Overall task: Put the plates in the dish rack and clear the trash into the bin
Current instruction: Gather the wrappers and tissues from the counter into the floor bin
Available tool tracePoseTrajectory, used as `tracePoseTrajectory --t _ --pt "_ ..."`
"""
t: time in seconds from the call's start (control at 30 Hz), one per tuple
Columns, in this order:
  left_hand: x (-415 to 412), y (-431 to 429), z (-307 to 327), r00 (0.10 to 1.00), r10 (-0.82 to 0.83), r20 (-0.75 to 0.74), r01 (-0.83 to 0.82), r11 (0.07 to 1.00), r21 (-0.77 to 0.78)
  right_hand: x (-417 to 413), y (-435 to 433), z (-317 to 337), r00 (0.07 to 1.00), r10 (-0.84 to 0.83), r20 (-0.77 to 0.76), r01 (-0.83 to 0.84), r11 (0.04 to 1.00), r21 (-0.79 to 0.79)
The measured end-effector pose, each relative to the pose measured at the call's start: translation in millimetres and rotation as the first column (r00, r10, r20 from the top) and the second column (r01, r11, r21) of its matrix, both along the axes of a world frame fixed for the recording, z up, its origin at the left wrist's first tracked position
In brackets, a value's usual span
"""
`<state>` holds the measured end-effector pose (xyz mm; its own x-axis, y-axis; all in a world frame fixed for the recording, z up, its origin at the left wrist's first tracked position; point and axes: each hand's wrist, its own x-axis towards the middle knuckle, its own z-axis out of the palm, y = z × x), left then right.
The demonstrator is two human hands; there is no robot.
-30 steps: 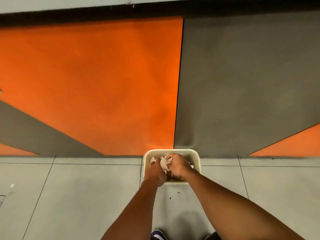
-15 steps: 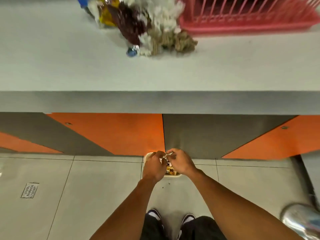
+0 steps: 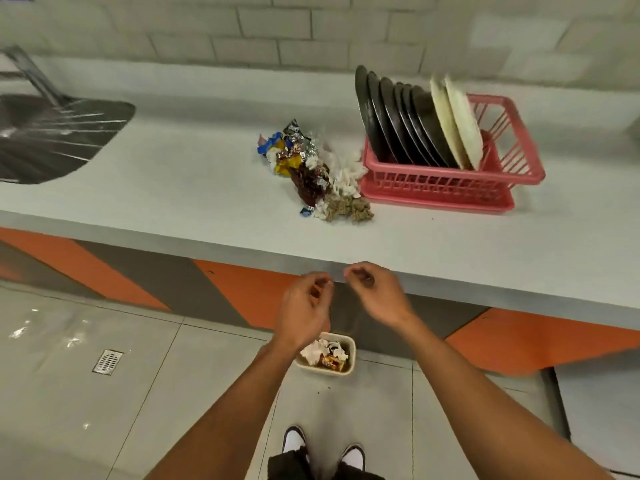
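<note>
Lower centre of frame: left hand (image 3: 304, 306) and right hand (image 3: 377, 292) above bin (image 3: 327, 370), fingers loosely curled, empty. Trash pile (image 3: 311, 168) mid-frame on counter (image 3: 173, 188), beside dish rack (image 3: 502, 174); plates (image 3: 415, 126) racked. Risk: loose scraps dropping off counter edge or missing small bin during carry.

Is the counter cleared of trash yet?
No, a pile of wrappers and crumpled paper lies on the counter, right beside the pink dish rack.
</note>
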<state>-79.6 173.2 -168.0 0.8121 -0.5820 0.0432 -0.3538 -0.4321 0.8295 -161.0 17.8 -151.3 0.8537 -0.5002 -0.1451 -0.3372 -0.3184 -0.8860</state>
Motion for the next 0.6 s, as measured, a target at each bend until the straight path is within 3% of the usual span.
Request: tracePoseTrajectory --t 0.17,0.3,0.6 --pt "13.0 -7.0 73.0 0.995 0.089 0.041 -0.083 0.987 -0.135 13.9 -5.8 75.1 0.991 0.007 0.135 -0.004 1.0 -0.023" --pt "31.0 -3.3 97.5 0.994 0.109 0.021 -0.104 0.983 -0.15 29.0 -4.4 98.3 0.979 -0.002 0.203 0.011 0.999 -0.04" --pt "95.5 -0.9 100.8 0.991 0.109 -0.082 -0.115 0.991 -0.063 80.9 -18.8 93.8 0.993 -0.068 0.092 0.078 0.991 -0.107"
